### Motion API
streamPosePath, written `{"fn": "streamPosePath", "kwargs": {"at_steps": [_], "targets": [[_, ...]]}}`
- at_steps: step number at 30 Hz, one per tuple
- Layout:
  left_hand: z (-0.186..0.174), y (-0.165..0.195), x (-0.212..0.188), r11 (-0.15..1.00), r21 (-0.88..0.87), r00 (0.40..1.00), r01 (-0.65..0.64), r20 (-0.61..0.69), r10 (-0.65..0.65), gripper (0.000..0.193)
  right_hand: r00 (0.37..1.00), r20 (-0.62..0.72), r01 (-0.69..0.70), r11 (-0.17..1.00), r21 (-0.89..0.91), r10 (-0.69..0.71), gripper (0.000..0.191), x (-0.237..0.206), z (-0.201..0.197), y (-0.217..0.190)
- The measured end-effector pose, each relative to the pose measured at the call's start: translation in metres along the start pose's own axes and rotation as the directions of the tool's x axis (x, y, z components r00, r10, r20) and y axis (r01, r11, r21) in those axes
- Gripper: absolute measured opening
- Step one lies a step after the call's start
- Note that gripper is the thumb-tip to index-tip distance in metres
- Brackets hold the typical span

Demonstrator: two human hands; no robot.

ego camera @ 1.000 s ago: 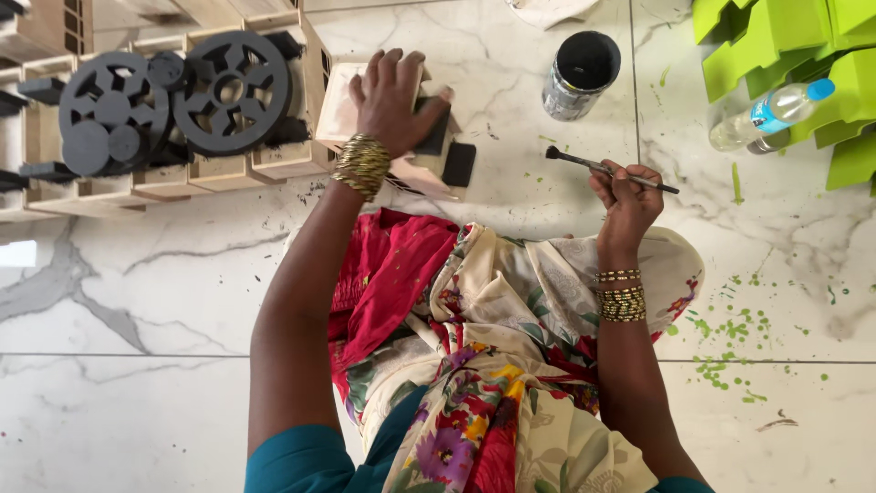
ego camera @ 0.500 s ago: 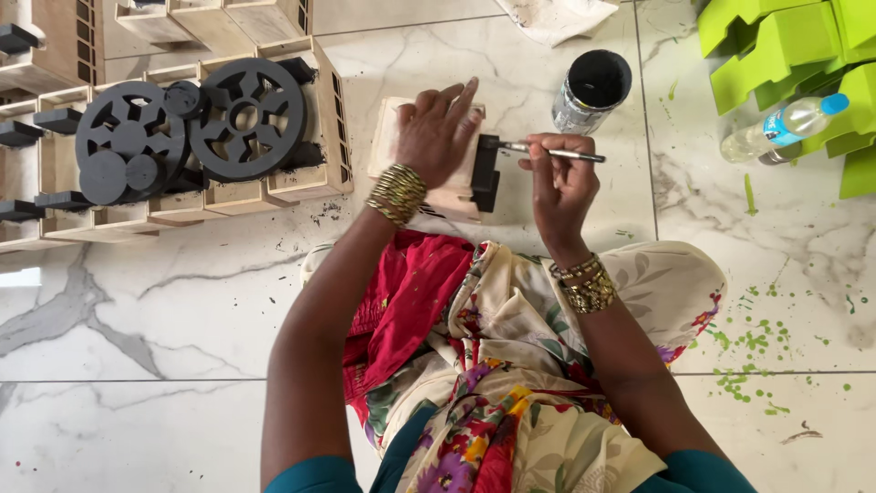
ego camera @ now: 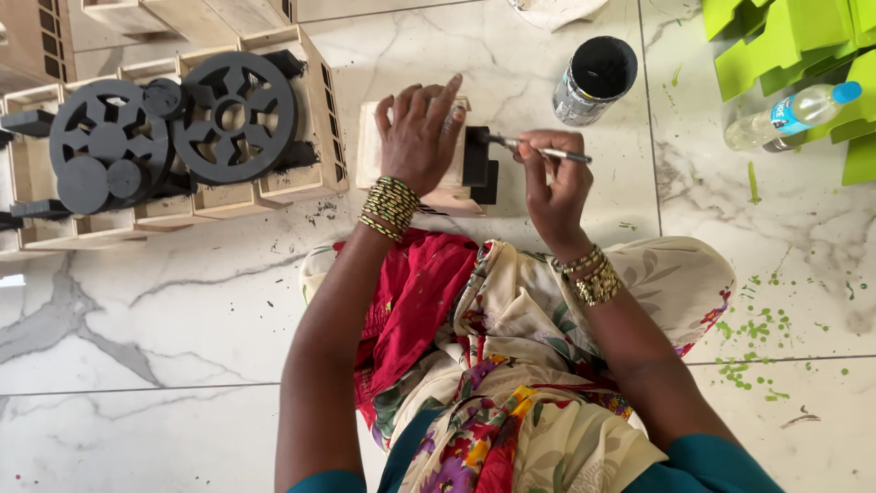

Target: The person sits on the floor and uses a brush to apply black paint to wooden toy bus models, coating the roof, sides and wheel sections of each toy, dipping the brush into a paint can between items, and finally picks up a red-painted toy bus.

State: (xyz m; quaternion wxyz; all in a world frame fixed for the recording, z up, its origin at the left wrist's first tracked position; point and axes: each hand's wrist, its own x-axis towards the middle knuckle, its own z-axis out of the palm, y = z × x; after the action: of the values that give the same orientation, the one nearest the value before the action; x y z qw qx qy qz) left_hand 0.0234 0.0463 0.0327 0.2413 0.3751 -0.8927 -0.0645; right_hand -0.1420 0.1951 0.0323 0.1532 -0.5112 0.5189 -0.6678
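The left hand lies flat, fingers spread, pressing down on a pale unpainted wooden block piece that sits on the white marble floor just in front of the person's knees. It pins the piece rather than gripping it. The right hand pinches a thin metal-handled paintbrush between thumb and fingertips, closed snugly around the handle. The brush runs nearly level, its long axis left to right, the bristle end pointing toward the left hand and meeting the small black-painted block part at the wooden piece's right edge. So the painted spot lies directly left of the right hand's pinch, between the two hands, and the right hand is the nearer one. Whether the bristles actually touch the black face is hard to tell, since the tip is tiny here. Beyond the right hand, an open black paint tin stands near. A row of black wooden gear wheels sits well apart to the left.
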Motion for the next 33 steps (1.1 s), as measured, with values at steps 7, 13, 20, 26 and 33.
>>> {"fn": "streamPosePath", "kwargs": {"at_steps": [7, 13, 20, 26, 33], "targets": [[0.000, 0.001, -0.002, 0.999, -0.038, 1.000, 0.025, 0.017, -0.024, 0.047, 0.983, 0.183, -0.006, 0.998, 0.060, -0.005, 0.007, -0.021, -0.001, -0.019], [-0.008, -0.010, -0.001, 0.998, -0.051, 0.998, 0.038, 0.053, -0.035, 0.047, 0.999, 0.034, -0.045, 0.996, 0.079, 0.042, 0.008, -0.021, -0.031, -0.021], [-0.019, -0.006, -0.002, 0.998, -0.056, 0.999, -0.021, 0.038, 0.024, 0.067, 0.991, 0.044, -0.133, 0.982, 0.134, 0.128, 0.008, -0.024, -0.025, 0.002], [-0.023, -0.013, 0.001, 0.999, -0.049, 0.994, 0.017, 0.109, -0.011, 0.071, 0.986, -0.060, -0.128, 0.944, 0.305, 0.154, 0.010, -0.035, -0.043, 0.005], [-0.024, -0.001, 0.000, 0.997, -0.078, 0.999, -0.020, 0.044, 0.024, 0.065, 0.971, -0.006, -0.214, 0.879, 0.426, 0.239, 0.008, -0.014, -0.027, 0.029]]}}
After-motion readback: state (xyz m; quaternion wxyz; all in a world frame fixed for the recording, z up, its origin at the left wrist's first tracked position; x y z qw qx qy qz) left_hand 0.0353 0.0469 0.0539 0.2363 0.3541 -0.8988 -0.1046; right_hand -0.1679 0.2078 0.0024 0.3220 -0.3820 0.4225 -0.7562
